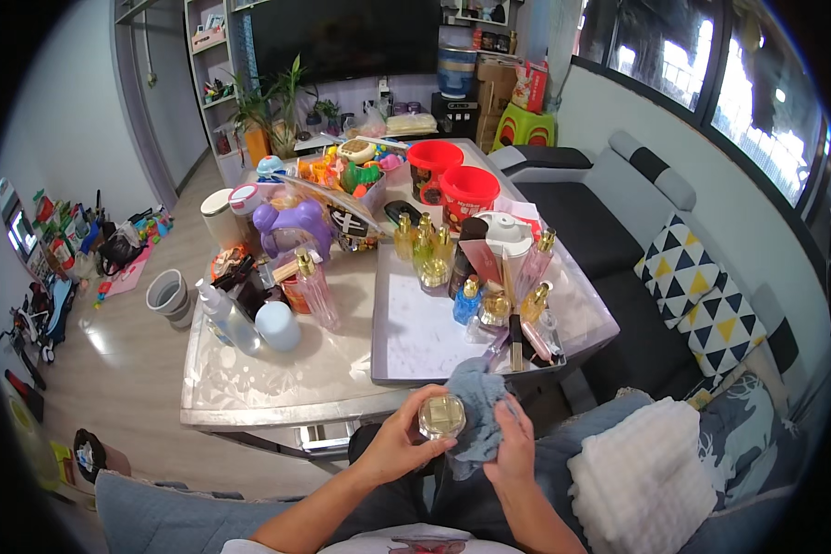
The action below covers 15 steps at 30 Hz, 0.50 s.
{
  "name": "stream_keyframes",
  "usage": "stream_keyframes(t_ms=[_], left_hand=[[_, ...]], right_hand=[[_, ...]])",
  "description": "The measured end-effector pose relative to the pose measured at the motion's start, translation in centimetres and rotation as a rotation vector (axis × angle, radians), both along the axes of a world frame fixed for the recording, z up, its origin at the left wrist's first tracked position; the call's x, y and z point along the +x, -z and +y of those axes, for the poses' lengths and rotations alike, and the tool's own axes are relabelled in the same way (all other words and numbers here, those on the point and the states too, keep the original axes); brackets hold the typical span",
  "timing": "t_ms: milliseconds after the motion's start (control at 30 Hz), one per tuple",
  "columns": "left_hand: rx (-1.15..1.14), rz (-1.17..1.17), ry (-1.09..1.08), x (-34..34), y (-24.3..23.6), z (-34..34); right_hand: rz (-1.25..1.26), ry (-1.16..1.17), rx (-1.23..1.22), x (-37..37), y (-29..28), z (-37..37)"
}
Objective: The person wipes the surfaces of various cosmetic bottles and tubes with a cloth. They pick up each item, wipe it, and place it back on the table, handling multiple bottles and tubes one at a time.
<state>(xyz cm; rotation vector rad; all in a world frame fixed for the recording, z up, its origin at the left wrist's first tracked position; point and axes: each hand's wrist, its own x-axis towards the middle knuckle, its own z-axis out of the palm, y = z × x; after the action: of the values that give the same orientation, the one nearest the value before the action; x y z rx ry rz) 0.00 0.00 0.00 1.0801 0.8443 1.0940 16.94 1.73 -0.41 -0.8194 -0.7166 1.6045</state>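
My left hand [392,448] holds a small round glass jar with a gold lid [441,416] just below the table's front edge. My right hand [514,443] grips a grey-blue cloth [475,397] and presses it against the jar's right side. Both hands are over my lap. Just beyond them lies a grey tray [415,337] on the table, with several small perfume bottles [475,295] and tubes grouped at its back and right side.
The marble-patterned table [286,374] is crowded: a pink bottle [317,291], a pale blue bottle [278,325], a spray bottle [223,319], a purple toy [291,226], two red buckets [452,180]. A grey sofa with patterned cushions [702,286] is at right, a white blanket [642,480] beside my right arm.
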Motion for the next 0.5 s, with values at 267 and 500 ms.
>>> stream_keyframes(t_ms=[267,500], left_hand=[[0.18,0.299,-0.109,0.5,0.7,-0.8],[0.073,0.432,-0.025,0.2,2.2,-2.2]], right_hand=[[-1.047,0.014,0.971,-2.4,-3.3,-1.7],[-0.943,-0.034,0.728,-1.6,-2.3,-2.4]])
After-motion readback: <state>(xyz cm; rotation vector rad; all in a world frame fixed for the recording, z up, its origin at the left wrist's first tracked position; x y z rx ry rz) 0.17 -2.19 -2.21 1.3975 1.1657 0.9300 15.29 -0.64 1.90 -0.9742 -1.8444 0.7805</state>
